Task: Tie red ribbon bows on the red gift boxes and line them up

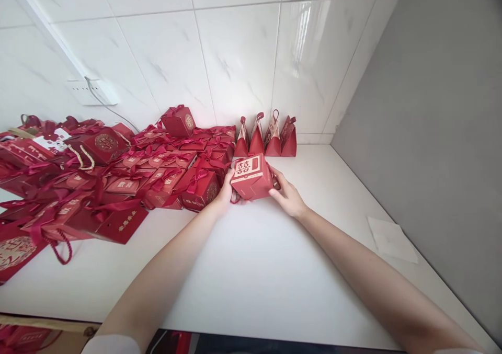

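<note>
Between my two hands is a red gift box (251,179) with a cream label and dark characters on top and cord handles at its sides. My left hand (226,189) grips its left side, and my right hand (288,193) holds its right side, thumb on the near corner. Just behind the box, several small red triangular boxes (257,137) with loops on top stand in a row by the wall. Close to my left hand sits a red box with a ribbon bow (200,189), at the right edge of a large group of red boxes.
Many red boxes (125,181) with ribbons cover the left of the white table (251,281). A white sheet (392,239) lies at the right, beside a grey panel (431,134). Behind are a tiled wall (235,56) and a socket (92,92) with a cable.
</note>
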A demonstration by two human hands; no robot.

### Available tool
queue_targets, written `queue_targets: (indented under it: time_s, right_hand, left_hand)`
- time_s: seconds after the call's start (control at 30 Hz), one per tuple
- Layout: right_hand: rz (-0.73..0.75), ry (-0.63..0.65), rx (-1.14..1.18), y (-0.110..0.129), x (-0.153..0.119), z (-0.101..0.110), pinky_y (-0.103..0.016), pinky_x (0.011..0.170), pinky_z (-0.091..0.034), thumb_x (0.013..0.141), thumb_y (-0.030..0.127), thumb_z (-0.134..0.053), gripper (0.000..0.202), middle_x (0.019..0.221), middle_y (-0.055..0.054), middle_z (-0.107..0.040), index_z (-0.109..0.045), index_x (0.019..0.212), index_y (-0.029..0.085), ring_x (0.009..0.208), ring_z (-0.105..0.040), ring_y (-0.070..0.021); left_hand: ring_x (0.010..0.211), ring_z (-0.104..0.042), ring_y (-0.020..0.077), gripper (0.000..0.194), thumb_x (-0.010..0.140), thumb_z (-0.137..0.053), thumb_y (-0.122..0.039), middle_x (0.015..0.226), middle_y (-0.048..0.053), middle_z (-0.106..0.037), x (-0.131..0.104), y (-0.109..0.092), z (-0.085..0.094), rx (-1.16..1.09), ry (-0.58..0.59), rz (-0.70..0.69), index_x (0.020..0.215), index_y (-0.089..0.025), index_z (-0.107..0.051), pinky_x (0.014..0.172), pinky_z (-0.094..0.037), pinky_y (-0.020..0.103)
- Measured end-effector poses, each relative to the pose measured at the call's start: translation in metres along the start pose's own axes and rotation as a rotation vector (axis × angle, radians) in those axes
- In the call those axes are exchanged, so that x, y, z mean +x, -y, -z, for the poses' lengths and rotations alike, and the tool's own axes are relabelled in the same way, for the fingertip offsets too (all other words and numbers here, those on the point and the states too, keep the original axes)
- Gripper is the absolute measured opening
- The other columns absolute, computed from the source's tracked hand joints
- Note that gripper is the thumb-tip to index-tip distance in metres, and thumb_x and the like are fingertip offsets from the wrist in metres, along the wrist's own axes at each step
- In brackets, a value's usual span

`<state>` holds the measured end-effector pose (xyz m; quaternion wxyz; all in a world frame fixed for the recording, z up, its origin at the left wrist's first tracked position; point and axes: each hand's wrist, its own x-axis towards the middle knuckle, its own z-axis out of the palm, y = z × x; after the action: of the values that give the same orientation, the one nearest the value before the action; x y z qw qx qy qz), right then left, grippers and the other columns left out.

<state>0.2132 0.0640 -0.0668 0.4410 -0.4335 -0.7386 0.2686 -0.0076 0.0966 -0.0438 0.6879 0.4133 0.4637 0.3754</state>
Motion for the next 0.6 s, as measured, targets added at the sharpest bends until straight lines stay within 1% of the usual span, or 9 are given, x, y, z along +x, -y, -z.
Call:
queue_targets:
  time_s: [0.07,0.1,0.23,0.33,0.4,0.43,0.5,0.53,0.6]
  right_hand:
    - [-0.029,-0.004,-0.032,0.003,-0.001,-0.002,-0.048,0.089,-0.052,0.083,0.063,-0.056,0.081,0.127,-0.006,-0.063,-0.024,0.151,0.032,0.091,-0.066,-0.0286]
    - [-0.042,-0.015,-0.034,0.004,-0.001,-0.003,-0.048,0.088,-0.052,0.084,0.062,-0.057,0.08,0.124,-0.006,-0.065,-0.024,0.15,0.032,0.088,-0.066,-0.0281]
    - [-0.082,-0.101,-0.023,0.003,0.0,-0.002,-0.047,0.089,-0.051,0.091,0.061,-0.045,0.063,0.12,-0.005,-0.067,-0.037,0.145,0.03,0.089,-0.067,-0.0284]
    - [-0.11,-0.142,-0.031,0.001,0.0,0.001,-0.047,0.093,-0.049,0.094,0.061,-0.036,0.059,0.119,-0.006,-0.068,-0.044,0.142,0.028,0.093,-0.066,-0.0293]
    - [-0.075,-0.183,-0.047,0.002,0.001,0.003,-0.046,0.099,-0.045,0.095,0.059,-0.035,0.058,0.127,-0.005,-0.064,-0.042,0.144,0.028,0.107,-0.062,-0.0305]
    - [-0.038,-0.208,-0.068,0.002,0.001,0.003,-0.046,0.103,-0.043,0.095,0.058,-0.037,0.058,0.133,-0.005,-0.06,-0.04,0.145,0.028,0.115,-0.058,-0.0309]
    - [0.049,-0.24,-0.138,0.004,0.002,0.003,-0.047,0.108,-0.037,0.094,0.054,-0.042,0.055,0.137,-0.007,-0.055,-0.041,0.144,0.029,0.124,-0.051,-0.031]
    - [0.085,-0.246,-0.176,0.004,0.002,0.003,-0.048,0.11,-0.034,0.095,0.051,-0.044,0.05,0.136,-0.007,-0.055,-0.046,0.14,0.029,0.125,-0.05,-0.0308]
    - [0.127,-0.261,-0.224,0.004,0.002,0.002,-0.051,0.113,-0.028,0.096,0.046,-0.044,0.035,0.128,-0.007,-0.059,-0.058,0.124,0.03,0.123,-0.051,-0.0299]
  left_hand:
    - [0.06,-0.07,0.0274,0.092,0.072,-0.031,-0.088,0.089,0.012,-0.075,-0.004,-0.006,0.002,-0.001,0.086,0.084,0.125,-0.02,-0.061,0.042,-0.048,0.03]
    - [0.059,-0.07,0.0277,0.093,0.07,-0.03,-0.09,0.09,0.013,-0.075,-0.005,-0.008,0.003,0.008,0.13,0.107,0.124,-0.02,-0.061,0.041,-0.047,0.03]
    - [0.063,-0.072,0.0297,0.097,0.066,-0.027,-0.093,0.089,0.014,-0.074,-0.002,-0.008,0.009,0.08,0.228,0.158,0.121,-0.021,-0.062,0.043,-0.049,0.029]
    - [0.07,-0.073,0.0309,0.097,0.065,-0.032,-0.093,0.087,0.016,-0.074,0.003,-0.003,0.012,0.114,0.256,0.188,0.117,-0.017,-0.065,0.047,-0.05,0.029]
    - [0.077,-0.072,0.0313,0.089,0.068,-0.043,-0.087,0.092,0.017,-0.074,0.006,0.002,0.012,0.108,0.194,0.096,0.116,-0.016,-0.065,0.054,-0.053,0.032]
    - [0.085,-0.072,0.0311,0.081,0.07,-0.052,-0.081,0.099,0.016,-0.073,0.007,0.005,0.011,0.093,0.138,0.015,0.118,-0.017,-0.064,0.06,-0.055,0.033]
    - [0.106,-0.066,0.0291,0.066,0.076,-0.063,-0.065,0.118,0.012,-0.068,0.009,0.01,0.008,0.061,0.019,-0.207,0.126,-0.022,-0.059,0.08,-0.055,0.036]
    - [0.116,-0.061,0.0276,0.061,0.079,-0.064,-0.058,0.128,0.009,-0.064,0.009,0.013,0.006,0.054,-0.029,-0.328,0.13,-0.025,-0.055,0.091,-0.051,0.037]
    - [0.134,-0.046,0.0251,0.059,0.084,-0.062,-0.051,0.143,0.005,-0.051,0.008,0.016,0.004,0.076,-0.085,-0.524,0.136,-0.028,-0.049,0.11,-0.037,0.038]
